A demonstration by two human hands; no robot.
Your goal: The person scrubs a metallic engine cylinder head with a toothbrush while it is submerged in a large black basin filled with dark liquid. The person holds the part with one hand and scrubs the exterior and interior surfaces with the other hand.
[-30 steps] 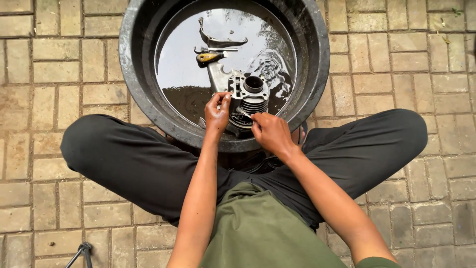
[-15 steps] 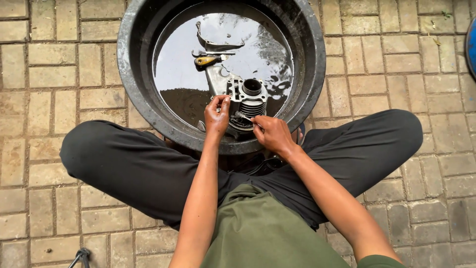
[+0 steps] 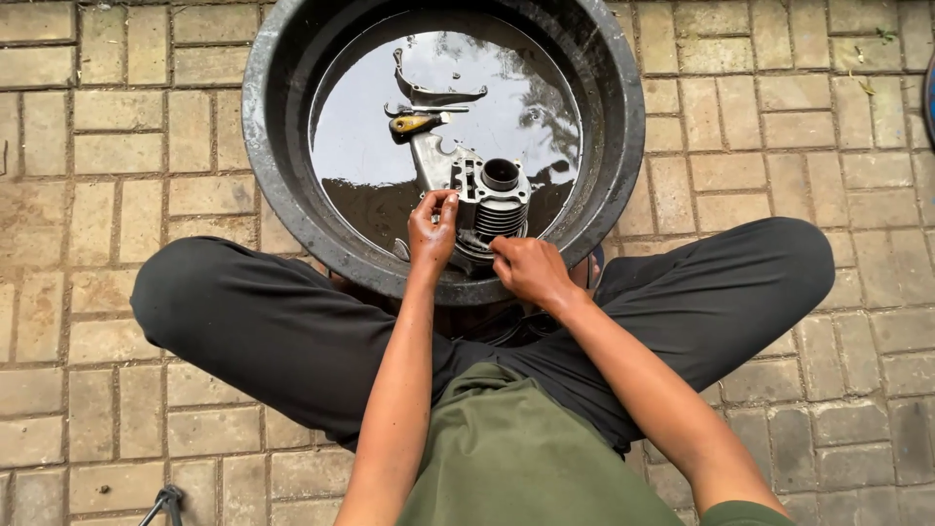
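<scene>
A grey finned engine cylinder (image 3: pixel 495 198) stands in dark liquid inside a round black basin (image 3: pixel 282 185). My left hand (image 3: pixel 431 230) grips the cylinder's left side, fingers curled on its upper edge. My right hand (image 3: pixel 526 270) is closed against the lower fins at the near side; what it pinches is hidden. A flat grey metal cover (image 3: pixel 427 158) lies in the liquid just behind the cylinder. A yellow-handled tool (image 3: pixel 415 123) and a curved metal lever (image 3: pixel 429 93) lie farther back in the basin.
The basin sits on brick paving (image 3: pixel 117 127) between my crossed legs in black trousers (image 3: pixel 243 321). A dark metal tool (image 3: pixel 161 505) pokes in at the bottom left. A blue rim (image 3: pixel 930 93) shows at the right edge.
My hands stay on the cylinder with only slight shifts. The view has drifted a little, so the basin sits marginally higher in the frame.
</scene>
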